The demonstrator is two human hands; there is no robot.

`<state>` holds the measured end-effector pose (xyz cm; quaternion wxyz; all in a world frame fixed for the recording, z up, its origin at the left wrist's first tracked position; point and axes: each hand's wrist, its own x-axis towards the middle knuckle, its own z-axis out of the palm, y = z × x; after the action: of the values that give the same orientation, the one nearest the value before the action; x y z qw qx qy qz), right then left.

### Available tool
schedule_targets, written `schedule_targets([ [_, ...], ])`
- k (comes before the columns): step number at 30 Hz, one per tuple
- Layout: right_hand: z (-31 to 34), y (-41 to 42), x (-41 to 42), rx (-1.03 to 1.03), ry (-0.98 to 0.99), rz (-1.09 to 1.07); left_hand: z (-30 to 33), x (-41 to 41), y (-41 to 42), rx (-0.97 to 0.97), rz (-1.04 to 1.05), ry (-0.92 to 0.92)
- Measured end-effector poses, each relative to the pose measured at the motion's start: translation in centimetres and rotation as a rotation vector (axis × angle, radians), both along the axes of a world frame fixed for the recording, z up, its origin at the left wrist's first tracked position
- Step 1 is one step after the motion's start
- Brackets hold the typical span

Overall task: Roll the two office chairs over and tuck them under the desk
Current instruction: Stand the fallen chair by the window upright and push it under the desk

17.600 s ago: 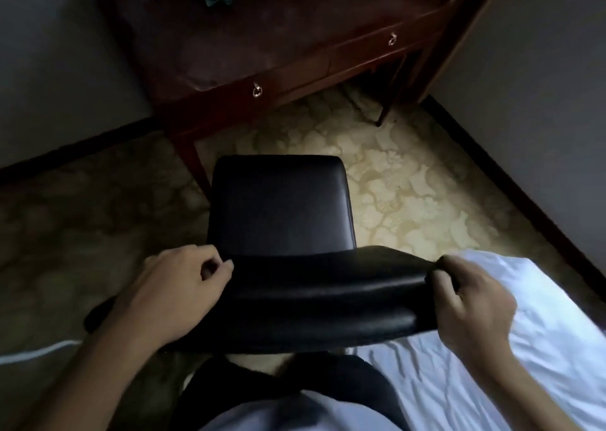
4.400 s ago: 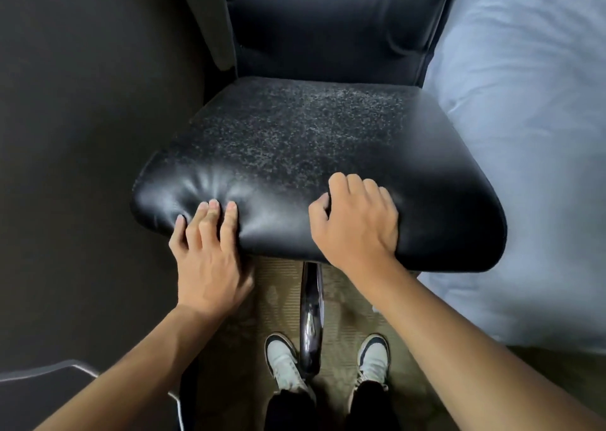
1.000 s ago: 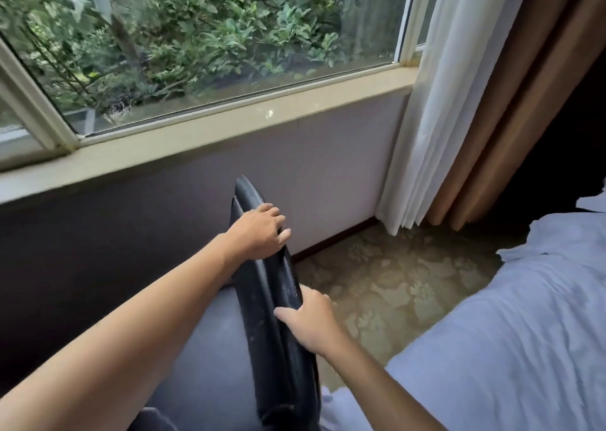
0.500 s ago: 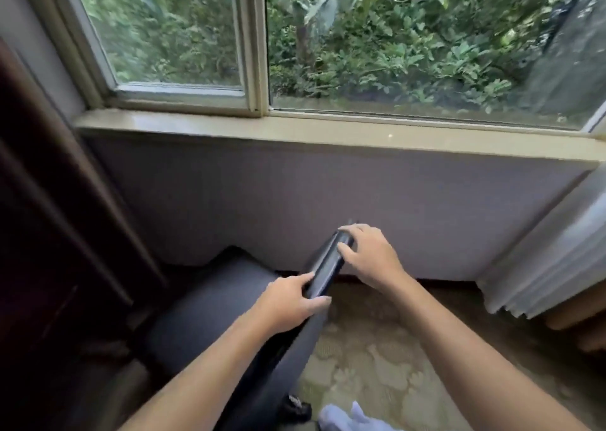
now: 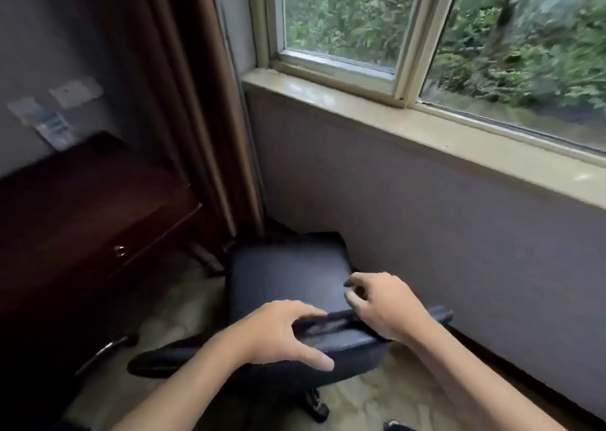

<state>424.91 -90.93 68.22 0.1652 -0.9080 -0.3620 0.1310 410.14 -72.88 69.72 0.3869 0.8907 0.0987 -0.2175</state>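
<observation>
A black office chair [image 5: 285, 276] stands between the window wall and the dark wooden desk [image 5: 82, 207]. Its seat points away from me toward the corner, just off the desk's right end. My left hand [image 5: 282, 332] grips the top edge of the backrest [image 5: 341, 338], fingers over the top and thumb on my side. My right hand [image 5: 383, 306] holds the same edge further right, fingers curled over it. One caster [image 5: 318, 407] shows below the backrest. A chrome bar [image 5: 101, 352] glints low under the desk; what it belongs to is unclear.
The grey wall under the window sill [image 5: 426, 128] runs close along the chair's right side. A brown curtain [image 5: 196, 102] hangs in the corner behind the desk. The desk front has a drawer with a ring pull [image 5: 119, 251]. Patterned floor lies below.
The view has swung left and the desk has come into sight. The chair has turned with its seat toward the corner, and both hands have stayed on the backrest top.
</observation>
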Motion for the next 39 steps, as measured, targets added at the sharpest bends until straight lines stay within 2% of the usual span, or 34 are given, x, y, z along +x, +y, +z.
schedule_targets([
  [4, -2.3, -0.9, 2.3, -0.023, 0.132, 0.239, 0.1, 0.3, -2.3, 0.039, 0.11, 0.105],
  [6, -2.2, -2.2, 3.3, -0.021, 0.125, 0.333, -0.1, 0.4, -4.6, 0.053, 0.199, 0.135],
  [9, -1.6, -4.7, 5.4, 0.001, 0.071, 0.357, 0.3, 1.5, -8.1, 0.082, 0.326, 0.106],
  [15, 0.0, -6.7, 12.2, -0.117, 0.039, 0.396, 0.4, 6.0, -13.9, 0.009, 0.544, 0.027],
  [24, 1.5, -5.8, 19.5, -0.22, -0.016, 0.428, -0.8, 12.3, -17.5, -0.01, 0.729, -0.087],
  [31, 1.9, -4.7, 21.6, -0.233, -0.051, 0.467, -1.4, 14.5, -17.3, -0.045, 0.784, -0.119],
  [33, 1.7, -4.6, 21.8, -0.268, -0.038, 0.47, -1.4, 14.8, -17.6, -0.022, 0.769, -0.075],
  [36, 1.3, -4.2, 22.6, -0.255, -0.049, 0.464, -1.5, 16.2, -17.6, 0.007, 0.787, -0.161],
  [39, 1.5, -4.0, 23.6, -0.245, -0.051, 0.471, -1.4, 17.3, -18.0, 0.019, 0.779, -0.117],
])
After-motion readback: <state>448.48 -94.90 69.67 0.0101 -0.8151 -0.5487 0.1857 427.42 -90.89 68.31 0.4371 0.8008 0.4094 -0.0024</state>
